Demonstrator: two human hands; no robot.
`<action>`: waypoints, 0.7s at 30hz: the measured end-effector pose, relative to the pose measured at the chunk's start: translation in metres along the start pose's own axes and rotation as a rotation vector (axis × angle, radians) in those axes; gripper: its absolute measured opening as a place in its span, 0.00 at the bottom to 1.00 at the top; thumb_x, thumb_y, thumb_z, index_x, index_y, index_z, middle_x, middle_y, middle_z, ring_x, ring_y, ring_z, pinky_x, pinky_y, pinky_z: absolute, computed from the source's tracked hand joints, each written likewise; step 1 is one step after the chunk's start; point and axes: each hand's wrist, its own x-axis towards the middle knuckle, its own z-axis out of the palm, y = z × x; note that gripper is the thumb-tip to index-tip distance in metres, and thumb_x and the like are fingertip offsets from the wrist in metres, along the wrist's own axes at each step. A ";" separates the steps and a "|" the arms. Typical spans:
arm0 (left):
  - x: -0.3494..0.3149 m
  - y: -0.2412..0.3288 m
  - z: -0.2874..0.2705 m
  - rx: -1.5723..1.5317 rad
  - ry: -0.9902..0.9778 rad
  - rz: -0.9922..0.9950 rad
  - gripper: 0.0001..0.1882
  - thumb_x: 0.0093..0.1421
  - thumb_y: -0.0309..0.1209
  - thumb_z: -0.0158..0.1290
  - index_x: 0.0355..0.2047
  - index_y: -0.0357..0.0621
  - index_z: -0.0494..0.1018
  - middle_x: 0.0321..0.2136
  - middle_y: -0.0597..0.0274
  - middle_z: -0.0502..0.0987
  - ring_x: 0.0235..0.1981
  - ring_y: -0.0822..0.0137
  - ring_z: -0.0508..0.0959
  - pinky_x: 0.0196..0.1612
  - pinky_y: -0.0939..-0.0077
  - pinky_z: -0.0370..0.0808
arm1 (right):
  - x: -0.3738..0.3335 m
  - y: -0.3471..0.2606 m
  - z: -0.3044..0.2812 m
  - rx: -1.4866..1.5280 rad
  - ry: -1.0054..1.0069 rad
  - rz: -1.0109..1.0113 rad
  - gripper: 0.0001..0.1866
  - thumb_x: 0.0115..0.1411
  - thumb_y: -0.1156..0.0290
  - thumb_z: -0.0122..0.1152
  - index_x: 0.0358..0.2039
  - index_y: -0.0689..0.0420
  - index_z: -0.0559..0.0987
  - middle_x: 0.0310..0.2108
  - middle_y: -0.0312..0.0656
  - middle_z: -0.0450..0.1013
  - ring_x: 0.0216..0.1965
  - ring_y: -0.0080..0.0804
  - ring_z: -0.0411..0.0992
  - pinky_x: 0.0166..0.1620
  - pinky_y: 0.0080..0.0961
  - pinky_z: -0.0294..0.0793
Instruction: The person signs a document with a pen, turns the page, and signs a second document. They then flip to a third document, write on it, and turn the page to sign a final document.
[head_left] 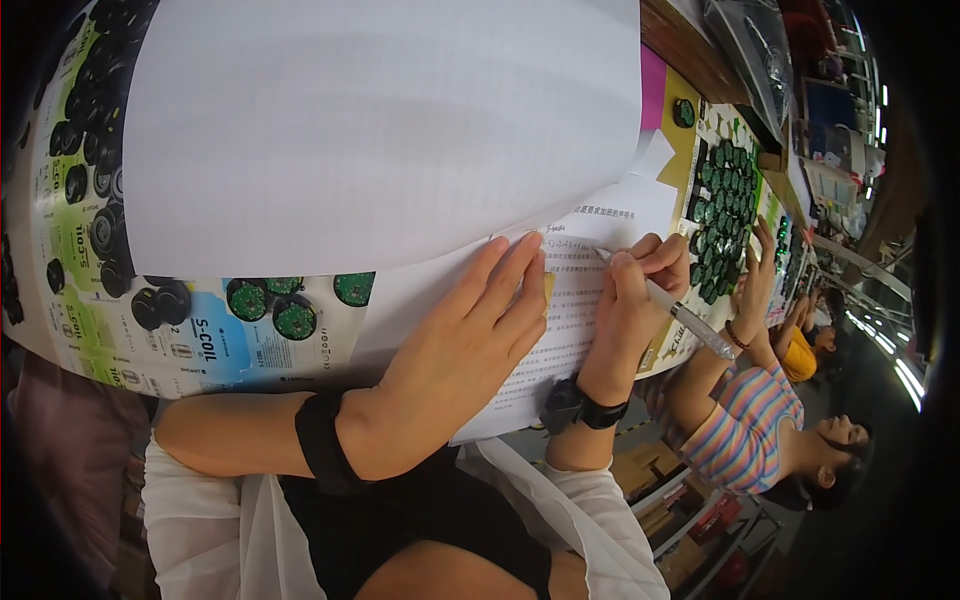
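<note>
Head view: white printed sheet (570,325) on bench cover (230,345), partly under raised blank page (380,130); slim pen (692,322), pale translucent barrel, tip nr sheet's top. L hand (455,345) flat on sheet, fingers extended; R hand (637,290) grips pen, wrist bent. Typed lines, handwriting (572,246) above; cover w/ blue/green labels.

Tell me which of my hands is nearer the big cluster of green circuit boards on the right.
Right. Your right hand, holding a pen, is just left of the cluster of green circuit boards; your left hand rests on the papers, farther left.
</note>
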 end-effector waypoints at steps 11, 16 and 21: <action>0.000 -0.001 -0.001 -0.017 0.001 0.006 0.25 0.62 0.35 0.44 0.57 0.37 0.68 0.60 0.50 0.66 0.67 0.50 0.59 0.71 0.55 0.50 | 0.000 -0.003 0.001 0.038 0.021 0.015 0.17 0.50 0.89 0.52 0.23 0.53 0.57 0.19 0.29 0.57 0.18 0.11 0.50 0.20 0.09 0.50; 0.000 -0.001 -0.001 -0.013 0.004 0.014 0.25 0.62 0.35 0.44 0.57 0.37 0.69 0.60 0.50 0.67 0.67 0.50 0.59 0.71 0.55 0.50 | 0.001 0.002 -0.003 -0.003 -0.006 -0.019 0.17 0.50 0.90 0.52 0.23 0.53 0.57 0.20 0.28 0.56 0.18 0.11 0.49 0.20 0.09 0.49; 0.000 0.000 0.000 -0.025 0.011 0.006 0.25 0.61 0.35 0.45 0.57 0.37 0.69 0.60 0.50 0.67 0.67 0.50 0.59 0.71 0.55 0.51 | 0.000 -0.001 -0.003 0.024 -0.003 0.017 0.17 0.49 0.90 0.52 0.22 0.53 0.57 0.19 0.29 0.57 0.19 0.11 0.51 0.23 0.10 0.53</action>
